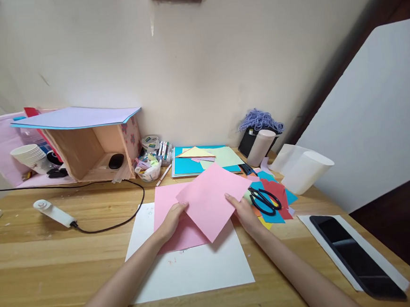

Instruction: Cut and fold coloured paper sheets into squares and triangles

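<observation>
A square sheet of pink paper point(214, 200) is held up in both hands, turned so that one corner points toward me. My left hand point(173, 220) pinches its left corner, thumb on top and fingers hidden beneath. On the right side my right hand point(244, 212) grips it the same way, thumb on the upper face. Below lies a larger pink sheet point(171, 241), partly covered, on a white sheet point(207, 274) with small coloured marks. Black-handled scissors point(265, 200) rest just right of my right hand on coloured paper scraps point(277, 190).
A black phone point(357, 255) lies at the right on white paper. Behind are stacked coloured sheets point(188, 166), rolled white paper point(307, 171) and a black holder point(248, 143) with purple yarn point(261, 120). A cardboard box point(96, 143) and a corded white device point(53, 212) are left.
</observation>
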